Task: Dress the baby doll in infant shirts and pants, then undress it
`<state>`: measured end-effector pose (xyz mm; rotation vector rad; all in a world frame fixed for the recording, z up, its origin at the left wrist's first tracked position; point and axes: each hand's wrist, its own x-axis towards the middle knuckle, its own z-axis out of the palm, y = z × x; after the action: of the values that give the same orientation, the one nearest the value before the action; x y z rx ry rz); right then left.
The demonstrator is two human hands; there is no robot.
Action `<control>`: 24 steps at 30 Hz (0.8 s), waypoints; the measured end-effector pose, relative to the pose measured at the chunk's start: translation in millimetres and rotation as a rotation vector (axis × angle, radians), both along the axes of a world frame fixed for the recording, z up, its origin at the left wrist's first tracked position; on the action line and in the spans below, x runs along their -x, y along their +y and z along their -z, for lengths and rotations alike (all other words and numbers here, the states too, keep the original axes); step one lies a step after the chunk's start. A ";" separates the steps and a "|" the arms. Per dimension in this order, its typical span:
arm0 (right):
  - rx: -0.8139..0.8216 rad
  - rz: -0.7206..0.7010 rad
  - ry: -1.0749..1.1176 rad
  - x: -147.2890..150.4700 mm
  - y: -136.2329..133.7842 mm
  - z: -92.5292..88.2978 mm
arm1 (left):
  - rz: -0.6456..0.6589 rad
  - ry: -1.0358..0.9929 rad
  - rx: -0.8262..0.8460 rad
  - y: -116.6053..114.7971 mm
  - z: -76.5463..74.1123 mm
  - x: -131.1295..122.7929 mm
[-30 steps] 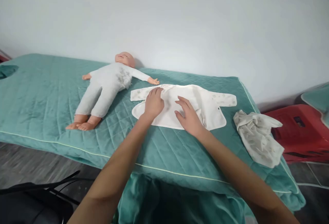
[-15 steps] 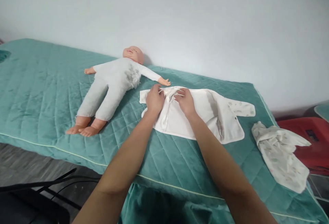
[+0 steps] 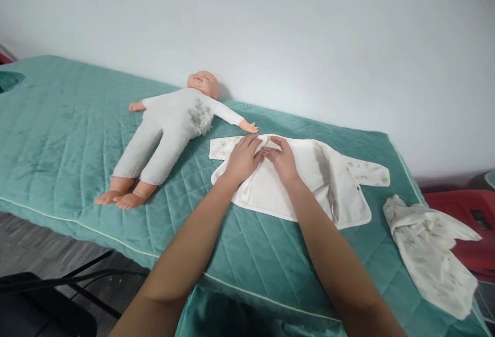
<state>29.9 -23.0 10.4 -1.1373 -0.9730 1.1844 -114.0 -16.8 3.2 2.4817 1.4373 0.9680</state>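
A white long-sleeved baby shirt [image 3: 309, 166] lies spread on the green quilted cover, its front flaps turned outward and small prints showing on the sleeves. My left hand [image 3: 244, 160] rests on its upper left part, with curled fingers gripping cloth by the neckline. Close beside it, my right hand [image 3: 281, 160] pinches the fabric at the neckline between thumb and fingers. The fingertips of both hands nearly meet. To the left, a baby doll [image 3: 174, 115] with a pale cloth body lies on its back, one arm stretched toward the shirt's collar.
A crumpled printed white garment [image 3: 431, 252] lies at the right edge of the green quilted cover [image 3: 77, 135]. Beyond that edge is a red plastic object [image 3: 467, 213]. A white wall [image 3: 309, 43] runs along the back. Black chair-like parts [image 3: 46, 306] stand at lower left.
My left hand has moved right along the neckline, toward my right hand, and its fingers lie flatter. The left sleeve shows more. The view has shifted slightly.
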 end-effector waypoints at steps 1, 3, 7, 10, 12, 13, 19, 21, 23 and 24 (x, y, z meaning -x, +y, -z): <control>-0.017 0.000 -0.038 0.9 1.0 2.6 | -0.009 0.031 0.025 0.6 1.0 -0.2; -0.035 -0.005 -0.093 1.9 3.3 7.1 | -0.037 0.094 0.077 1.0 2.2 -0.6; -0.051 -0.002 -0.141 1.0 7.9 13.0 | -0.085 0.148 0.129 1.2 2.2 -3.0; -0.072 0.031 -0.196 -1.3 10.3 15.9 | -0.121 0.132 0.096 3.8 1.0 -6.1; -0.076 0.066 -0.251 -3.4 11.2 17.3 | -0.161 0.110 0.061 6.3 -0.6 -8.1; -0.074 0.079 -0.277 -4.5 11.4 17.8 | -0.179 0.104 0.040 7.2 -1.6 -8.7; -0.072 -0.029 -0.279 -3.9 8.8 15.2 | -0.259 0.058 -0.143 5.7 -8.5 -7.9; -0.044 -0.115 -0.168 -0.2 5.8 10.3 | -0.262 0.034 -0.185 3.7 -9.7 -7.0; -0.025 -0.205 -0.003 3.3 2.1 3.0 | -0.256 0.015 -0.221 1.9 -10.2 -6.4; -0.020 -0.239 0.077 4.4 0.4 -1.0 | -0.251 0.004 -0.239 1.1 -10.3 -6.1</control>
<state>25.6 -22.6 11.4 -0.9711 -1.0813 1.3960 -107.9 -15.7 13.5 2.5027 1.7619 1.2483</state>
